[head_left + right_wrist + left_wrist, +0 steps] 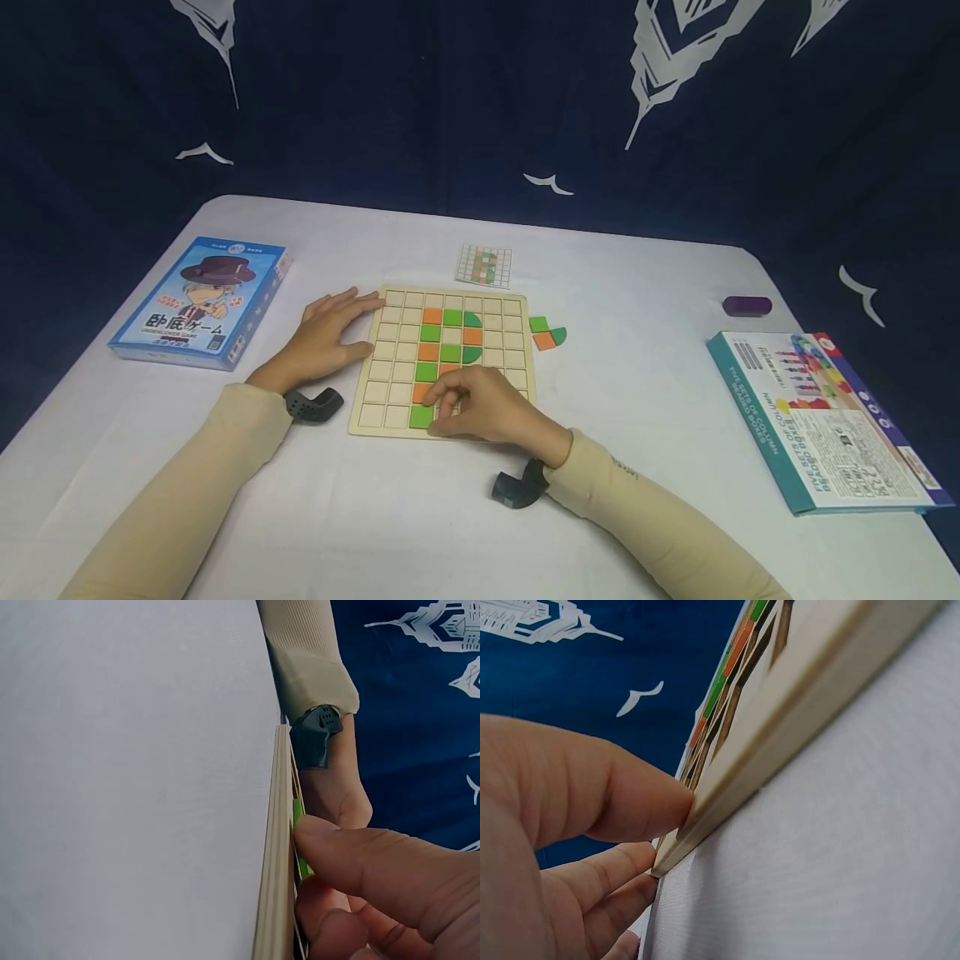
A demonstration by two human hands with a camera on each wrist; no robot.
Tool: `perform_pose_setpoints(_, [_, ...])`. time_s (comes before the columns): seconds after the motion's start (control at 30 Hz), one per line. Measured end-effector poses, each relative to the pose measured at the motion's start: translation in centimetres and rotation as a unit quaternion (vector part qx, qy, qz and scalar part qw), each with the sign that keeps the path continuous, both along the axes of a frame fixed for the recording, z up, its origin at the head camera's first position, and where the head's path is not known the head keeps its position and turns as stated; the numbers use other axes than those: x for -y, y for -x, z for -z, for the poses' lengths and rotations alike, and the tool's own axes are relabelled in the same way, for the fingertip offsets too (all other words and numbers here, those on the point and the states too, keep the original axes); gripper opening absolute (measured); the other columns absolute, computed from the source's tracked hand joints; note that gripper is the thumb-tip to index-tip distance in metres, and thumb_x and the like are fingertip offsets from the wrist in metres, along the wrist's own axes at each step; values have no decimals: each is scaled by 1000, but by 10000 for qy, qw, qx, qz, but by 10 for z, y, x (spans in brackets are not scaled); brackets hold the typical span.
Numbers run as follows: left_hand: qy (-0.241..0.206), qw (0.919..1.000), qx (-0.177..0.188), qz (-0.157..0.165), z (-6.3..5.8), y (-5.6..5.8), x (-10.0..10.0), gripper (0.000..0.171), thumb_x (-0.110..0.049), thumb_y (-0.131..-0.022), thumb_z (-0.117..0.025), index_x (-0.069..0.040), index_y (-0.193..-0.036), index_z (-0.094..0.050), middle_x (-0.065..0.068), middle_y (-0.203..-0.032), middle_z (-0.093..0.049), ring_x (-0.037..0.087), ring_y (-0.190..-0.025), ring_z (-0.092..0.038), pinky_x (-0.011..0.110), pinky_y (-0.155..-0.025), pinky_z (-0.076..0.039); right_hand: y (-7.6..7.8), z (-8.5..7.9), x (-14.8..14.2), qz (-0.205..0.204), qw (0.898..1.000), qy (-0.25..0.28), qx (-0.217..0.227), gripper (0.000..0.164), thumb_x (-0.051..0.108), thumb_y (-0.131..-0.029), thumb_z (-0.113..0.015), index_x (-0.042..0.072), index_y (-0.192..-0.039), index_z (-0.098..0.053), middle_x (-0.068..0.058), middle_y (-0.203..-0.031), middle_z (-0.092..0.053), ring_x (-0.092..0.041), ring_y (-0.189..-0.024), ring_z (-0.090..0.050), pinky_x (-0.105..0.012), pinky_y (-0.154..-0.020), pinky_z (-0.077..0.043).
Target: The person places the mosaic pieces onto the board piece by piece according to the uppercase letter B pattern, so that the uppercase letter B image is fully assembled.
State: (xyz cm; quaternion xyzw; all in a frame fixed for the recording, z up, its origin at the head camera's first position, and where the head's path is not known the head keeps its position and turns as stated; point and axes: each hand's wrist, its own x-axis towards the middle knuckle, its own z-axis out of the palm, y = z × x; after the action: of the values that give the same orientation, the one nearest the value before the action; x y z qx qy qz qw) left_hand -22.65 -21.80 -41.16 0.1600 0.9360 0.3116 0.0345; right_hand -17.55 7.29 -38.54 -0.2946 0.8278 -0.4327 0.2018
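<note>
A wooden grid board (367,421) lies on the table, with orange and green square tiles and dark green rounded pieces set in its middle columns. My left hand (326,337) rests at the board's left edge, fingers extended. In the left wrist view its thumb (641,799) touches the board's rim. At the near edge, my right hand (487,404) pinches a green square tile (421,417) in the lowest row with thumb and index finger. The right wrist view shows the thumb against this green square tile (298,817). The hand covers part of the lower rows.
Beyond the board lies a small pattern card (483,267). Right of the board are a loose green square (537,324), an orange square (543,341) and a dark green rounded piece (558,335). A blue game box (202,304), a teal-edged box (825,425) and a purple object (747,306) flank them.
</note>
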Motion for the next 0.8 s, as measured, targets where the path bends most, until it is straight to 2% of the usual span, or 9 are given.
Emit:
perform_pose_setpoints(0.13, [20,10000,0,6,-1,0,-1,72,-18,-93,-67,-8,-162,-48,15,-174,-36,42,-165,-15,63,-131,0,3,1,-3,-44,9998,95,158,22,4,-86,-88,6,-106,-81,10,-75,-71,-4,-54,-49,-19,-55,-40])
perform_pose_setpoints(0.27, [50,10000,6,-1,-1,0,-1,72,-18,-93,-67,-8,-162,-48,15,-174,-36,42,-165,-15,63,-131,0,6,-1,-6,-85,9979,235,597,21,3,-88,-85,4,-108,-81,7,-78,-71,-6,-53,-49,-19,-51,-41])
perform_pose_setpoints(0.53, [79,10000,0,15,-2,0,-2,71,-18,-94,-67,-8,-162,-48,16,-174,-36,42,-165,-15,63,-131,0,15,-10,-19,-556,9855,596,1485,23,2,-94,-77,-3,-117,-77,2,-85,-70,-11,-58,-54,-21,-58,-48])
perform_pose_setpoints(0.67, [64,10000,0,-9,-2,-2,-2,70,-17,-94,-67,-7,-161,-49,17,-173,-37,42,-165,-16,63,-131,0,23,-16,-29,-813,9812,777,1570,25,-1,-99,-72,-8,-122,-72,1,-88,-70,-13,-61,-54,-22,-59,-49])
perform_pose_setpoints(0.8, [40,10000,-14,-13,-3,-3,-3,69,-16,-94,-67,-7,-161,-49,17,-173,-37,42,-165,-16,63,-131,0,33,-24,-43,-770,9816,917,1489,27,-3,-100,-68,-13,-126,-68,-6,-93,-71,-13,-64,-55,-23,-61,-50])
